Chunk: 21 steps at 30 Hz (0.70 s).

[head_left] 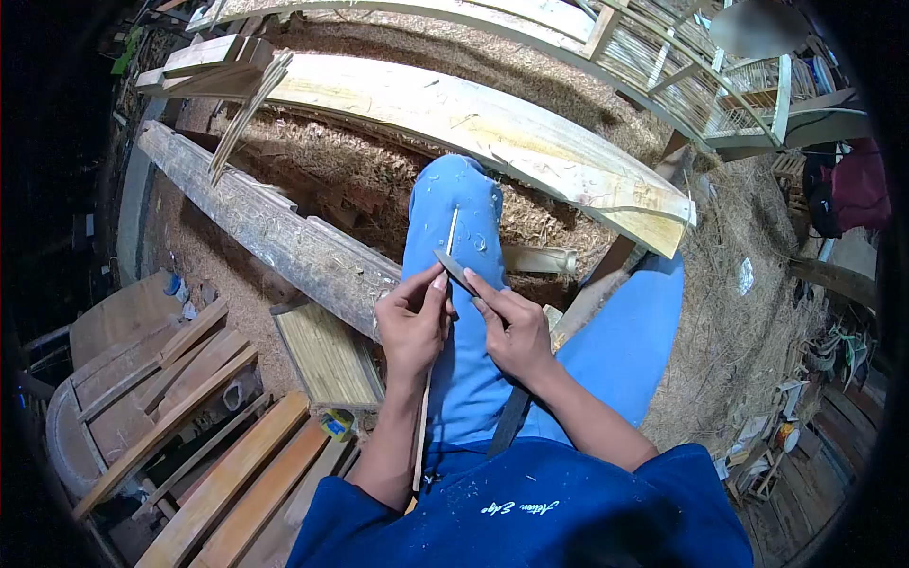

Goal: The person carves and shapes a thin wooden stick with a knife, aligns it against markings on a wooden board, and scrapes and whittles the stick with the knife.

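Above my knee, my left hand (417, 322) pinches a thin pale wooden strip (453, 228), which runs from over the blue trousers back along my left forearm. My right hand (514, 325) is closed round a knife (454, 268), its dark blade lying across the strip just beyond my left fingertips. The knife's handle is mostly hidden in my right fist. A few small curled shavings (479, 243) lie on the trouser leg near the strip.
Long pale planks (426, 109) cross ahead of my knee, with a weathered beam (275, 232) to the left. Cut boards (227, 483) lie at the lower left. A bundle of thin strips (327, 355) is beside my left hand. Shavings cover the ground (710, 322).
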Each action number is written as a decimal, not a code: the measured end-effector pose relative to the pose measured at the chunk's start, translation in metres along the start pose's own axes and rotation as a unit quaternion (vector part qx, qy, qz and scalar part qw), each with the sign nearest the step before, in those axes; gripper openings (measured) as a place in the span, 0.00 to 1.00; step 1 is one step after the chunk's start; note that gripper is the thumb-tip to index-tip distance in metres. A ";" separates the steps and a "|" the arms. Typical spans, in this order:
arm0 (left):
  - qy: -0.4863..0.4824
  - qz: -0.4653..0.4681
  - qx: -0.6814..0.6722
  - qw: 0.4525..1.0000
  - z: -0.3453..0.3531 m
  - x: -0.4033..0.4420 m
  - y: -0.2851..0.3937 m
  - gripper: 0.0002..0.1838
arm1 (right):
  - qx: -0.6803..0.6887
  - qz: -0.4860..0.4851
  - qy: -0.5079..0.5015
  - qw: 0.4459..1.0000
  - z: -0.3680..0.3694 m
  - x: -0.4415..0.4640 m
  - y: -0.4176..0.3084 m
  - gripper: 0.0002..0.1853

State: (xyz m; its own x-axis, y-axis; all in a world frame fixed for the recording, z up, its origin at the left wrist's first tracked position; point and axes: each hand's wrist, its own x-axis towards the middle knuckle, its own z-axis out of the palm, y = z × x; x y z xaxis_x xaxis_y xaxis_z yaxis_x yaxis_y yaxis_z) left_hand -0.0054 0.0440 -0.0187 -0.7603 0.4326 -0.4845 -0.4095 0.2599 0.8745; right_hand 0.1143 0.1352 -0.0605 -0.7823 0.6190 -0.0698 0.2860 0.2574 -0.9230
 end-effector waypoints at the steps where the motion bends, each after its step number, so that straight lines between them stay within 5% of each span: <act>1: 0.001 0.000 0.000 1.000 0.000 -0.002 0.000 0.13 | -0.015 -0.001 -0.002 1.000 0.001 -0.001 0.000 0.25; 21: 0.033 -0.029 0.038 0.998 -0.005 -0.043 0.002 0.13 | 0.024 -0.021 0.033 0.999 0.007 0.008 0.014 0.24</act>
State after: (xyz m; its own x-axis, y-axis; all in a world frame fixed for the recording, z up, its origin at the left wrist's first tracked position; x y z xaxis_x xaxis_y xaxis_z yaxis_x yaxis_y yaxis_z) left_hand 0.0242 0.0217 0.0044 -0.7692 0.3571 -0.5298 -0.4162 0.3492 0.8396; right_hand 0.1080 0.1381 -0.0764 -0.7544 0.6564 -0.0076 0.2262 0.2490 -0.9417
